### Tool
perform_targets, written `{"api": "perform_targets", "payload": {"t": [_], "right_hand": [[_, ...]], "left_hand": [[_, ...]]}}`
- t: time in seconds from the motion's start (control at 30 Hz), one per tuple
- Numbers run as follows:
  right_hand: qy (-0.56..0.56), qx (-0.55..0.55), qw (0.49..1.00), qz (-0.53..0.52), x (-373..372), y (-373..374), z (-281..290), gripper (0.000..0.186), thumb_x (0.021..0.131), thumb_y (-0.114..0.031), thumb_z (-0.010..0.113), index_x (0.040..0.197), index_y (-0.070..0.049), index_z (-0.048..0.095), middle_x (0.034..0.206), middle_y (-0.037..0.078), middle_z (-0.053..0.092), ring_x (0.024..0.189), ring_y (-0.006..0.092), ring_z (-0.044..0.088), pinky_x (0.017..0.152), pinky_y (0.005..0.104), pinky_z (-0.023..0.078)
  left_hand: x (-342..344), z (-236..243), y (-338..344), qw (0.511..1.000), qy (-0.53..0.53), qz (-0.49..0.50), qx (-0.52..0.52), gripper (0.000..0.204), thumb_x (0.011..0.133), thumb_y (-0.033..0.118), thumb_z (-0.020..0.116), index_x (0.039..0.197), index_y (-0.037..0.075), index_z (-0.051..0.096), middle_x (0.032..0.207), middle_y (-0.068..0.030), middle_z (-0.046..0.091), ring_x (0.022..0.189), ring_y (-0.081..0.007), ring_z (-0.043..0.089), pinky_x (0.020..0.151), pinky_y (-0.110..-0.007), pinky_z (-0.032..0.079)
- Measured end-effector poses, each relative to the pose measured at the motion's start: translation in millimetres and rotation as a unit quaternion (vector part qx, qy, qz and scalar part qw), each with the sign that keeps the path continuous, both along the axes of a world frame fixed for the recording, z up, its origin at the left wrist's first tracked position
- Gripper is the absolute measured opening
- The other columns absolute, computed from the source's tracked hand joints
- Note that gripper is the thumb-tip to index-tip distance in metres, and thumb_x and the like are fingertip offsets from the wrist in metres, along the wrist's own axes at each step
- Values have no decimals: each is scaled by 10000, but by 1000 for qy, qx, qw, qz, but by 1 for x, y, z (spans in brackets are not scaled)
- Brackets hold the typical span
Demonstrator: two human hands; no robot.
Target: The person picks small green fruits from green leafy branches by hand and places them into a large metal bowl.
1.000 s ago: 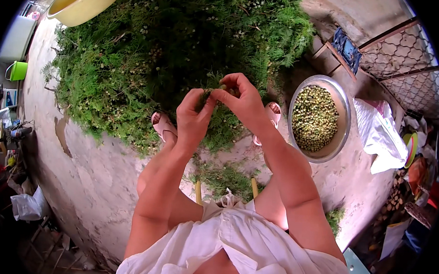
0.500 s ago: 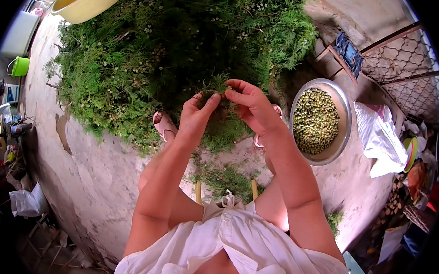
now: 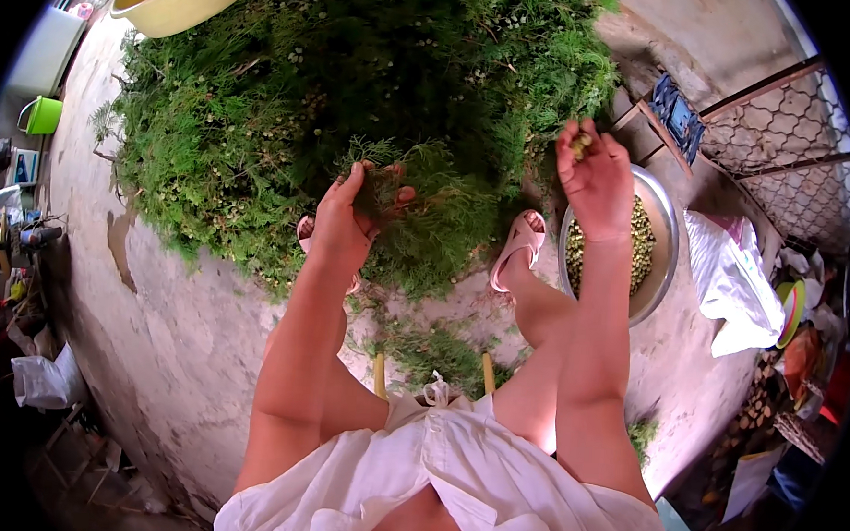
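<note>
My left hand (image 3: 349, 213) is closed on a green conifer sprig (image 3: 387, 179) over the edge of a large pile of cut branches (image 3: 195, 157) bearing small pale cones. My right hand (image 3: 593, 183) is raised with curled fingers around a few small yellow-green cones (image 3: 581, 147), above the far edge of a steel bowl (image 3: 667, 254). The bowl stands on the right and holds many similar cones, partly hidden by my right forearm. My feet in pink sandals (image 3: 520, 244) rest at the pile's near edge.
A yellow basin (image 3: 174, 2) is at the top left, a green bucket (image 3: 42, 116) by the left wall. A white sack (image 3: 727, 272) lies right of the bowl, near a mesh-panelled frame (image 3: 778, 130). Clutter lines both sides; loose greenery (image 3: 430, 352) lies between my legs.
My hands have parted. The right moved rightward to above the bowl with cones in its fingers; the left shifted slightly left and down, keeping the sprig.
</note>
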State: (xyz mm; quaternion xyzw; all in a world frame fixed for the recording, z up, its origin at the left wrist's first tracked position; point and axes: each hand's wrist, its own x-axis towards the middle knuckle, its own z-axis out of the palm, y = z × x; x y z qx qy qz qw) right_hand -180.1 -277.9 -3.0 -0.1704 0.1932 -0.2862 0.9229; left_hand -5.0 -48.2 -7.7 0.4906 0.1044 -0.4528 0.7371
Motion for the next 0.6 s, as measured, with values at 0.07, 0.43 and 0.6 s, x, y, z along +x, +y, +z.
{"api": "perform_targets", "payload": {"t": [0.07,0.43,0.6], "right_hand": [[30,-22,999,-25,-18,-16,-2,205,862,-203,516,935,-12,520,939,120,552,864,219,544,756,279,496],[811,-551,194,45,-127,-61,-28,398,828,-346,513,1159,-123,516,1289,77,427,1146,281,441,894,541,342],[632,-710,300,-83,-101,-63,-26,342,827,-248,551,1118,-70,527,1227,158,463,1120,344,448,908,440,379]], "left_hand": [[-1,5,-2,1000,21,4,4,209,876,265,504,992,92,505,945,-49,609,791,-191,614,599,-260,474],[9,-29,4,925,218,-15,-312,189,920,225,413,959,61,498,575,14,375,432,-97,358,327,-220,302],[-1,-31,-8,836,283,-108,-457,248,909,134,383,1085,-31,442,605,-22,408,473,-109,385,386,-209,342]]}}
